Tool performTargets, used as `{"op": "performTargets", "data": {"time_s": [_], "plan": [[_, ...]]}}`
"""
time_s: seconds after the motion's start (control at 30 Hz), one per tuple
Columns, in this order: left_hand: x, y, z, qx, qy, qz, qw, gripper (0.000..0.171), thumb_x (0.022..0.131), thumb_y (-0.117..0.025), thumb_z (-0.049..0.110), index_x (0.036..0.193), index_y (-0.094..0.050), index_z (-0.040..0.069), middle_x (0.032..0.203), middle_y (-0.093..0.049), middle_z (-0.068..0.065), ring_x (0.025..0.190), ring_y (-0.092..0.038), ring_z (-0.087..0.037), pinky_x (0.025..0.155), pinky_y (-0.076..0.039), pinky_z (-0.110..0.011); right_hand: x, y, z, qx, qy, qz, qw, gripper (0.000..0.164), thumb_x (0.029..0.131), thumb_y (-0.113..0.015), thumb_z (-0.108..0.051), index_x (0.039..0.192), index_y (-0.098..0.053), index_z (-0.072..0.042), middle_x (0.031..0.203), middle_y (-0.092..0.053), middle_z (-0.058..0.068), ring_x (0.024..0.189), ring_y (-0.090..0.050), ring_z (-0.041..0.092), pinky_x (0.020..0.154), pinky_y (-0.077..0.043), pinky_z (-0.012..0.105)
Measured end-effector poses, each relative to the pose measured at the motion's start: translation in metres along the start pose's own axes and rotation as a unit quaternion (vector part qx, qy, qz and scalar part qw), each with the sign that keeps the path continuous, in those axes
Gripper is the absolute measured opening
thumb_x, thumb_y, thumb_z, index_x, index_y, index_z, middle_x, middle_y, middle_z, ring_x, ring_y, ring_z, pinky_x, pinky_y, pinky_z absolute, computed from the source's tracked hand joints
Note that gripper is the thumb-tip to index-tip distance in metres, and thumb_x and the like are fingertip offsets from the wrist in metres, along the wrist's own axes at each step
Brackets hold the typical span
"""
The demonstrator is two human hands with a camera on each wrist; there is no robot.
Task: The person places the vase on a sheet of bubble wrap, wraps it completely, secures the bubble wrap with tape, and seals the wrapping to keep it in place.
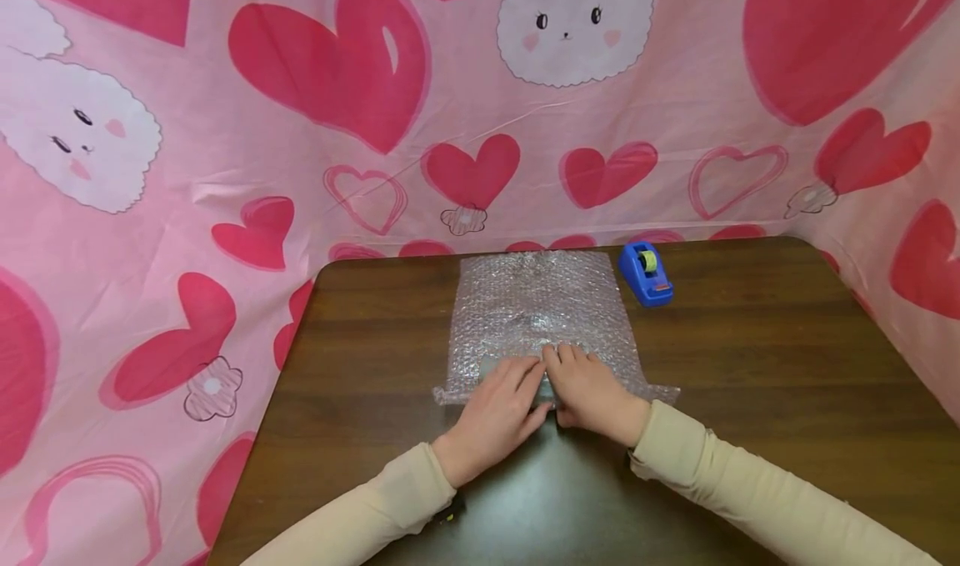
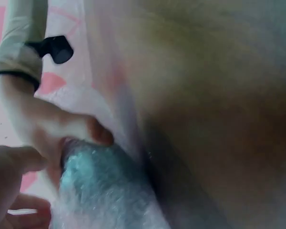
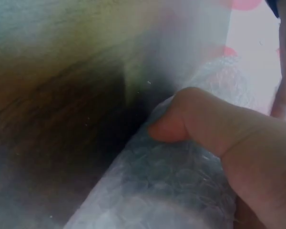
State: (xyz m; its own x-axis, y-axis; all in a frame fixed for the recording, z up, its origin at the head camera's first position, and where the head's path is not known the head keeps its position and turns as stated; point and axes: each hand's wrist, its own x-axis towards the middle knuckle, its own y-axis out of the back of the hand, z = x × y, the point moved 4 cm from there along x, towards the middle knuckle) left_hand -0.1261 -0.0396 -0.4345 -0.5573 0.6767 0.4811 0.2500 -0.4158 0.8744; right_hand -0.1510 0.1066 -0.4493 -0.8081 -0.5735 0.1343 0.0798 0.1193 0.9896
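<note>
A sheet of bubble wrap [image 1: 540, 299] lies flat on the table, its near edge folded over into a roll with a pale blue-green thing [image 2: 93, 167] showing through the plastic. My left hand [image 1: 495, 416] grips the left part of this roll, fingers over the top and thumb along the near side. Close beside it, my right hand [image 1: 592, 391] grips the roll too, fingertips almost meeting the left ones. In the right wrist view the right thumb [image 3: 181, 119] presses on the rolled bubble wrap [image 3: 171, 176]. Most of the wrapped thing is hidden under the hands and plastic.
A blue tape dispenser [image 1: 647, 276] stands right of the sheet's far corner. The dark wooden table [image 1: 750, 366] ends at a pink curtain [image 1: 525, 116] with hearts at the back and sides. A small dark object [image 1: 448, 513] shows beside the left sleeve.
</note>
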Motion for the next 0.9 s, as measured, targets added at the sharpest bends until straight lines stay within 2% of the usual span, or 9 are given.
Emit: {"op": "performTargets", "data": {"time_s": [0.1, 0.17, 0.27, 0.33, 0.43, 0.53, 0.63, 0.77, 0.9], "plan": [[-0.002, -0.003, 0.002, 0.042, 0.003, -0.001, 0.9991, 0.060, 0.092, -0.079, 0.038, 0.134, -0.063, -0.003, 0.130, -0.065, -0.014, 0.120, -0.062, -0.027, 0.105, -0.050, -0.039, 0.002, 0.003, 0.002, 0.026, -0.004, -0.019, 0.999, 0.073, 0.060, -0.096, -0.022, 0.112, -0.051, 0.002, 0.090, -0.054, 0.014, 0.079, -0.059, 0.029, 0.063, -0.055, 0.044], [-0.002, -0.007, 0.003, 0.074, 0.010, -0.019, 0.9970, 0.070, 0.090, -0.080, 0.048, 0.136, -0.062, -0.002, 0.135, -0.065, -0.014, 0.125, -0.061, -0.027, 0.108, -0.048, -0.042, 0.003, 0.005, 0.002, 0.045, -0.010, -0.037, 0.998, 0.073, 0.059, -0.097, -0.022, 0.110, -0.051, 0.002, 0.090, -0.054, 0.014, 0.079, -0.059, 0.030, 0.064, -0.055, 0.046], [-0.004, -0.014, 0.002, 0.110, 0.023, -0.065, 0.9916, 0.088, 0.086, -0.078, 0.060, 0.144, -0.057, -0.002, 0.145, -0.060, -0.016, 0.135, -0.056, -0.029, 0.113, -0.043, -0.047, 0.005, 0.008, 0.002, 0.070, -0.019, -0.063, 0.995, 0.071, 0.058, -0.095, -0.020, 0.109, -0.051, 0.002, 0.089, -0.055, 0.015, 0.078, -0.060, 0.032, 0.065, -0.055, 0.048], [-0.006, -0.020, 0.002, 0.140, 0.030, -0.102, 0.9844, 0.098, 0.085, -0.075, 0.067, 0.150, -0.051, -0.001, 0.152, -0.054, -0.016, 0.142, -0.049, -0.029, 0.117, -0.038, -0.051, 0.006, 0.010, 0.003, 0.084, -0.023, -0.082, 0.993, 0.071, 0.059, -0.094, -0.018, 0.111, -0.052, 0.003, 0.091, -0.056, 0.016, 0.080, -0.061, 0.033, 0.066, -0.055, 0.050], [-0.007, -0.029, 0.000, 0.173, 0.036, -0.136, 0.9748, 0.109, 0.083, -0.072, 0.074, 0.156, -0.042, -0.001, 0.160, -0.045, -0.018, 0.150, -0.040, -0.030, 0.119, -0.031, -0.059, 0.008, 0.012, 0.003, 0.100, -0.025, -0.102, 0.989, 0.071, 0.062, -0.093, -0.016, 0.116, -0.053, 0.006, 0.093, -0.058, 0.018, 0.082, -0.062, 0.034, 0.068, -0.056, 0.050], [-0.007, -0.035, -0.002, 0.192, 0.039, -0.142, 0.9703, 0.117, 0.080, -0.072, 0.076, 0.159, -0.035, -0.002, 0.162, -0.041, -0.020, 0.152, -0.036, -0.031, 0.119, -0.026, -0.065, 0.009, 0.011, 0.004, 0.108, -0.024, -0.118, 0.987, 0.075, 0.063, -0.093, -0.017, 0.121, -0.053, 0.008, 0.097, -0.059, 0.019, 0.085, -0.064, 0.035, 0.070, -0.057, 0.051], [-0.005, -0.041, -0.005, 0.184, 0.048, -0.133, 0.9727, 0.121, 0.078, -0.075, 0.076, 0.160, -0.032, -0.002, 0.161, -0.042, -0.022, 0.152, -0.036, -0.033, 0.119, -0.024, -0.067, 0.010, 0.009, 0.005, 0.119, -0.019, -0.130, 0.984, 0.083, 0.064, -0.092, -0.018, 0.129, -0.051, 0.012, 0.101, -0.060, 0.022, 0.089, -0.065, 0.037, 0.073, -0.058, 0.052], [-0.003, -0.046, -0.008, 0.162, 0.058, -0.113, 0.9787, 0.121, 0.074, -0.080, 0.072, 0.158, -0.035, -0.002, 0.155, -0.048, -0.022, 0.146, -0.045, -0.035, 0.118, -0.027, -0.066, 0.011, 0.006, 0.007, 0.142, -0.015, -0.153, 0.978, 0.096, 0.066, -0.091, -0.019, 0.141, -0.043, 0.017, 0.113, -0.060, 0.029, 0.097, -0.066, 0.040, 0.081, -0.058, 0.053], [-0.001, -0.048, -0.008, 0.148, 0.062, -0.104, 0.9816, 0.117, 0.071, -0.086, 0.068, 0.154, -0.041, -0.001, 0.142, -0.059, -0.019, 0.131, -0.058, -0.032, 0.115, -0.036, -0.062, 0.011, 0.005, 0.010, 0.152, -0.005, -0.159, 0.976, 0.096, 0.066, -0.089, -0.018, 0.141, -0.042, 0.018, 0.116, -0.060, 0.029, 0.099, -0.065, 0.039, 0.082, -0.058, 0.052]]}}
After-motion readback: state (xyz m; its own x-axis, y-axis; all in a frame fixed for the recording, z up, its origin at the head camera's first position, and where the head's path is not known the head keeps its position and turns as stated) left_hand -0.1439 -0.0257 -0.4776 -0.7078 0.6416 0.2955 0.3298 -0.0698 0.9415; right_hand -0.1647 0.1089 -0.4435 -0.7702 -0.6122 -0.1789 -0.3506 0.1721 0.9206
